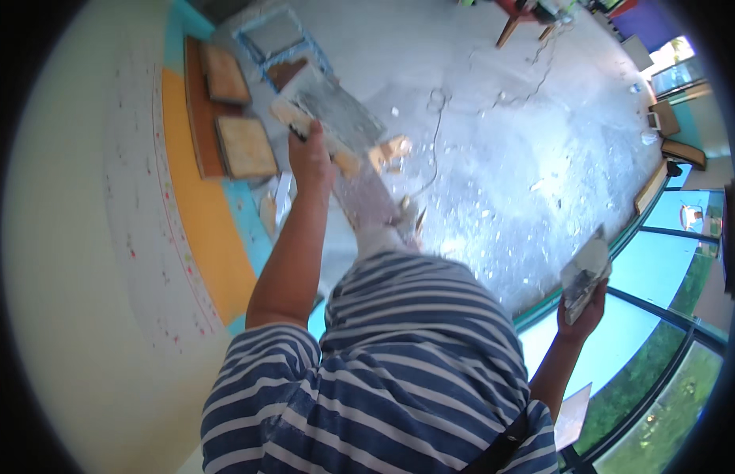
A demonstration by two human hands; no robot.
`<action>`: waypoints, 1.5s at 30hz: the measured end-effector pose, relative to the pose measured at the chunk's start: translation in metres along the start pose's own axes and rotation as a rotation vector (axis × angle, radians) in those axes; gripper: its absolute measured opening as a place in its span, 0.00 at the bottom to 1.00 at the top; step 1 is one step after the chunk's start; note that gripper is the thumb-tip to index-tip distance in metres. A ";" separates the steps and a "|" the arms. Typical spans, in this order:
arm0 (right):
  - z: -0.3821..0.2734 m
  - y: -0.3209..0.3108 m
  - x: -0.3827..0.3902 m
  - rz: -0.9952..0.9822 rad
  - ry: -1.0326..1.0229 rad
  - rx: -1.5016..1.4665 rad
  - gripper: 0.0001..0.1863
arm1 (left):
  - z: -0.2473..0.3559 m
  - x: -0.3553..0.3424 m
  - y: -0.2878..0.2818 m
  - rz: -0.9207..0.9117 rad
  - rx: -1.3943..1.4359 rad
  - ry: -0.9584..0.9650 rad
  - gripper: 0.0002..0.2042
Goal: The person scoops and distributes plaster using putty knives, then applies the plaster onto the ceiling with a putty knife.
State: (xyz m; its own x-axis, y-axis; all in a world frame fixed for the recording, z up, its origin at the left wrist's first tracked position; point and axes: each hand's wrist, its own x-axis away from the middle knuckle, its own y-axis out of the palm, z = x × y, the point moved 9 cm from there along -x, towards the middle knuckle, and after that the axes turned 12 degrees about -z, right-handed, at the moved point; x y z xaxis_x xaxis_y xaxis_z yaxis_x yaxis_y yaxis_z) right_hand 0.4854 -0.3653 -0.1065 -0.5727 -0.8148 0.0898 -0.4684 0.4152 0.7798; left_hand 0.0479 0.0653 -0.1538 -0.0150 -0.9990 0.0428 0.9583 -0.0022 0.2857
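Observation:
My left hand (311,162) reaches out to the upper left, its fingers closed round the near end of a plasterer's hawk (336,110), a flat rectangular grey plate with a pale edge. Grey-white smears cover its face. On the right, my right hand (582,316) grips a trowel (586,268) whose pointed end tilts upward. White and grey paste coats this tool, and its handle is hidden in my palm. The two hands are far apart, one on each side of my body.
A white wall (91,237) with an orange band (198,205) curves along the left. Cushioned seats (247,148) and a blue frame (281,39) stand beside it. A cable (438,142) trails over the spattered grey floor (494,197). Glass panes (660,268) line the right.

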 end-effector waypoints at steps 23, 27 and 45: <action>0.000 0.155 -0.114 -0.180 -0.122 -0.142 0.22 | 0.101 0.137 0.251 -0.975 -0.726 0.780 0.15; -0.017 0.177 -0.104 -0.211 -0.136 -0.128 0.23 | 0.156 0.137 0.233 -0.864 -0.621 0.834 0.12; -0.001 0.214 -0.109 -0.129 -0.147 -0.057 0.22 | 0.227 0.158 0.236 -0.841 -0.953 1.468 0.16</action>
State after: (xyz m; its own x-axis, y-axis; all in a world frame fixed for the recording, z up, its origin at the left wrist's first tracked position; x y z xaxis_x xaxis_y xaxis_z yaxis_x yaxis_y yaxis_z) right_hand 0.4482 -0.1877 0.0513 -0.6044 -0.7903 -0.1011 -0.5075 0.2841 0.8134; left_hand 0.2069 -0.0832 0.1374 -0.7521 0.0173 -0.6588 0.6585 0.0600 -0.7502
